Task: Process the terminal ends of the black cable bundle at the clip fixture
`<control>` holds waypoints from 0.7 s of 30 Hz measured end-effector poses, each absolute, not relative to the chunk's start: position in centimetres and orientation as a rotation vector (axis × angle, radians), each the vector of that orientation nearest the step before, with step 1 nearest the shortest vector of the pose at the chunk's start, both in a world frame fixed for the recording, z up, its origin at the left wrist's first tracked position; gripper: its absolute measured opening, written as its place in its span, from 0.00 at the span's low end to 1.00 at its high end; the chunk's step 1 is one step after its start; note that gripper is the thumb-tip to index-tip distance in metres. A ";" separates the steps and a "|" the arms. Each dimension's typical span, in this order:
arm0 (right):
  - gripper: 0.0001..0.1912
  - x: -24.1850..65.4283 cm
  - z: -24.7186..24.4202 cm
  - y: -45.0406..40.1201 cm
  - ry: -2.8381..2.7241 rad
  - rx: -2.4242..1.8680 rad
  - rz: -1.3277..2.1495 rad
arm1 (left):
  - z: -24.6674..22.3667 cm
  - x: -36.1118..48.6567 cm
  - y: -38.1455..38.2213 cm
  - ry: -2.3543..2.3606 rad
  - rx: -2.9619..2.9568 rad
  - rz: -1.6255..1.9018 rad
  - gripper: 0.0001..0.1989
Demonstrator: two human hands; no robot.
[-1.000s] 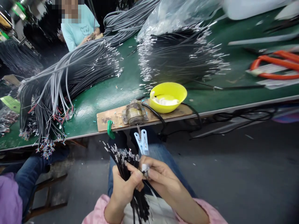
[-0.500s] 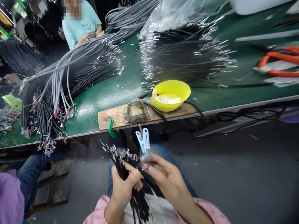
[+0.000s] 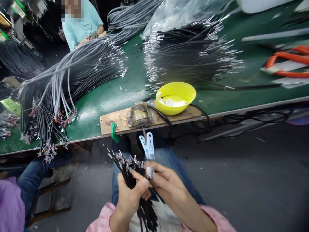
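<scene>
A bundle of black cables with bare, silvery ends is gripped in my left hand, over my lap. My right hand is closed at the bundle's right side, with grey wrapping on a fingertip; what its fingers pinch is too small to name. Just above the hands, a light blue clothespin hangs from the shaft of a small motor. The motor sits on a wooden board at the table edge, beside a yellow bowl with white material inside.
On the green table lie grey cables, a pile of black cables and orange-handled scissors. A green clamp grips the board. A person in light blue sits across; another's purple sleeve shows at left.
My right hand has come in against the bundle near my left hand's fingertips, away from the clothespin. My left hand still holds the cables, shifted slightly right. The view has moved a little.
</scene>
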State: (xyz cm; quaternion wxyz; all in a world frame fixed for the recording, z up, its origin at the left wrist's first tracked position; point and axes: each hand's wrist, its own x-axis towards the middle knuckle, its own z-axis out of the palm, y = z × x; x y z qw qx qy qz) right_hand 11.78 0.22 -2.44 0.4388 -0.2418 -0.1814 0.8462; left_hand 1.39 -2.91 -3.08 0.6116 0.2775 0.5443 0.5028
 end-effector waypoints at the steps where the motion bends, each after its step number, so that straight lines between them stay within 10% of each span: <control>1: 0.17 11.7 -2.3 0.2 -0.438 -0.611 2.111 | -3.0 1.4 -2.9 1.256 0.643 1.161 0.23; 21: 0.12 12.4 -2.1 0.7 -1.282 -0.922 1.054 | -2.2 1.7 -2.6 1.317 0.650 1.173 0.23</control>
